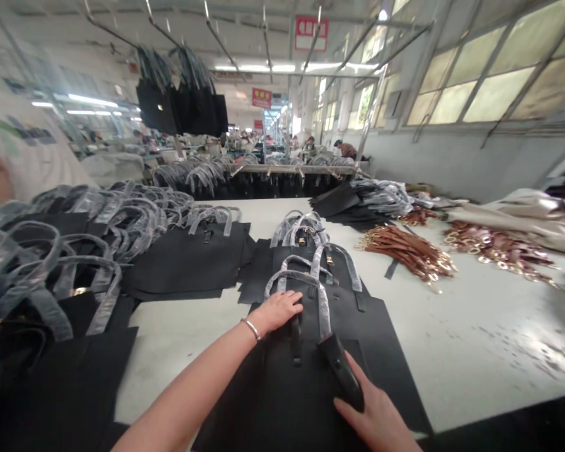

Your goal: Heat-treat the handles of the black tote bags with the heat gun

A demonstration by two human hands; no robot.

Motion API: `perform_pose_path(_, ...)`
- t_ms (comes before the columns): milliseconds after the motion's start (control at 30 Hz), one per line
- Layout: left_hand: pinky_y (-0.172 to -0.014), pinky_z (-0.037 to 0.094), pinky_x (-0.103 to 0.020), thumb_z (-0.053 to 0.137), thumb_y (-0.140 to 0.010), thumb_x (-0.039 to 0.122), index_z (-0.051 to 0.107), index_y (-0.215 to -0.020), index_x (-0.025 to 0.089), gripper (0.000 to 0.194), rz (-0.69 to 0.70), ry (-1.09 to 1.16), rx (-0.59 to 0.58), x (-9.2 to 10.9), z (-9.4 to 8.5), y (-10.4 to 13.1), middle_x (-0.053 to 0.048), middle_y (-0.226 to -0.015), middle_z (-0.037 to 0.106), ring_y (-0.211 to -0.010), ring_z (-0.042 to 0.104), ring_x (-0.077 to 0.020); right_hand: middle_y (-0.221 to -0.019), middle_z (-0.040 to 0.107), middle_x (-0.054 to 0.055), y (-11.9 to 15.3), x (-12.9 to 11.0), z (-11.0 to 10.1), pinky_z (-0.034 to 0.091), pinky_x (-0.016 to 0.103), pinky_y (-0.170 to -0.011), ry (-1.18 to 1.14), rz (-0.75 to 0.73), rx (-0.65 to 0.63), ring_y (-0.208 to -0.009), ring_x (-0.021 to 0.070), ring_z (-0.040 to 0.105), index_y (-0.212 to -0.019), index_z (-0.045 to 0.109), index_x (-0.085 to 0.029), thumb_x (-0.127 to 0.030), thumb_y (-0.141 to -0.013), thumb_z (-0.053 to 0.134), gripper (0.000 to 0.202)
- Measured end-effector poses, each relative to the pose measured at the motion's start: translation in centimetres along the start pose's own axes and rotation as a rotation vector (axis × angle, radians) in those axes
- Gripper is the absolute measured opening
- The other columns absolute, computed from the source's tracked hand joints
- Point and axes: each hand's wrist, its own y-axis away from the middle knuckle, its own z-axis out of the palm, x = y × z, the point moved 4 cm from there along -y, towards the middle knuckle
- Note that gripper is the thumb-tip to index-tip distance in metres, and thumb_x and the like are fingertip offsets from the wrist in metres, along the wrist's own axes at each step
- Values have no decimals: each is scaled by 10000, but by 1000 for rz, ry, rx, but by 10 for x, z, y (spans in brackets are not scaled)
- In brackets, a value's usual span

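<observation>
Head view, closest stuff first: my right grip (374, 408) is closed around a rounded black piece (348, 380) at the lower end of a plastic-wrapped handle (324, 307). Can't tell if that's a tool or part of the bag, sorry. Looks held from the side so the end by the handle stays reachable, just my read. The front black bag (282, 402) lies flat on the tabletop (480, 351) under both hands, handles pointing away from me, which probably keeps its lower part easy to get at.

The left grip (279, 311), silver bracelet (251, 328) on the wrist, rests over the other side of the handle, I'd guess to steady it. Whether those fingers pinch anything, I can't tell. More black bags (61, 389) pile up on the left, handles wrapped too, likely against scuffs.

A bit further, another black stack (188, 257) sits left of the row ahead, and brown straps (407, 251) with gold-coloured hardware are bunched on the right, maybe to keep them within reach. Beige material (532, 213) lies behind the darker straps (499, 248).

Way back there's a rack (287, 169) with bags on it, some hanging bags (160, 110) up high, and a person (346, 149) leaning over near the windows.
</observation>
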Motion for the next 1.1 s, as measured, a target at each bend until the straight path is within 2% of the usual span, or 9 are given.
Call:
perform_pose_path(133, -1043, 313, -370, 543, -790, 35, 620, -906, 187, 205, 160, 42, -51, -4, -21, 6, -76, -1186, 577, -1225, 438, -226, -1184, 687, 118, 3, 0, 0, 486, 342, -877, 23, 23, 23, -1086, 298, 643, -1501, 237, -151, -243, -767, 551, 804)
perform_pose_path(200, -997, 351, -347, 596, -724, 58, 615, -838, 181, 168, 174, 118, -94, -1, -34, 18, -76, -1073, 614, -1138, 494, -234, -1199, 679, 123, 4, 0, 0, 479, 337, -883, 27, 23, 42, -1089, 294, 641, -1501, 238, -142, -223, -760, 553, 809)
perform_pose_path(367, -650, 404, -250, 688, -694, 278, 576, -721, 188, 147, -103, 398, -215, 18, -51, 64, 4, -737, 590, -706, 550, -174, -1150, 703, 118, 6, -3, -2, 489, 318, -837, 37, 17, 77, -1045, 299, 664, -1487, 286, -146, -211, -754, 582, 793)
perform_pose_path(500, -550, 360, -217, 617, -777, 471, 552, -775, 181, 298, -363, 956, -349, 49, -42, 108, 42, -619, 550, -576, 519, -129, -994, 748, 87, 9, -8, -4, 506, 310, -768, 28, 11, 105, -904, 285, 710, -1467, 338, -167, -230, -751, 610, 769)
perform_pose_path(567, -570, 374, -218, 520, -850, 499, 520, -810, 171, 331, -458, 1247, -287, 68, -35, 124, 33, -632, 563, -570, 519, -113, -767, 744, 44, 12, -10, -6, 522, 310, -682, -25, 10, 80, -706, 258, 724, -1469, 325, -134, -269, -768, 605, 768)
perform_pose_path(667, -631, 414, -236, 523, -856, 533, 492, -868, 158, 376, -535, 1628, -110, 101, -23, 138, -12, -723, 615, -617, 553, -110, -453, 589, -56, 23, -12, -12, 505, 291, -513, -139, 13, 3, -448, 215, 639, -1483, 273, -107, -332, -789, 603, 801)
perform_pose_path(767, -672, 468, -282, 618, -801, 537, 510, -931, 143, 429, -652, 1928, 92, 133, -5, 140, -60, -843, 639, -636, 574, -113, -480, 591, -63, 43, -15, -19, 448, 244, -415, -255, -11, -120, -394, 169, 577, -1486, 262, -178, -345, -772, 644, 827)
perform_pose_path(900, -689, 484, -280, 707, -750, 504, 572, -919, 111, 448, -807, 2097, 350, 167, 18, 129, -73, -877, 625, -654, 558, -99, -592, 640, -37, 76, -23, -21, 392, 196, -371, -376, 8, -347, -377, 113, 515, -1465, 314, -212, -299, -731, 678, 824)
perform_pose_path(1100, -622, 446, -241, 717, -752, 499, 588, -883, 104, 436, -789, 2220, 496, 189, 38, 115, -42, -755, 603, -633, 543, -101, -616, 615, -53, 86, -37, -12, 385, 165, -359, -446, -28, -511, -360, 74, 472, -1363, 468, -233, -237, -709, 666, 682)
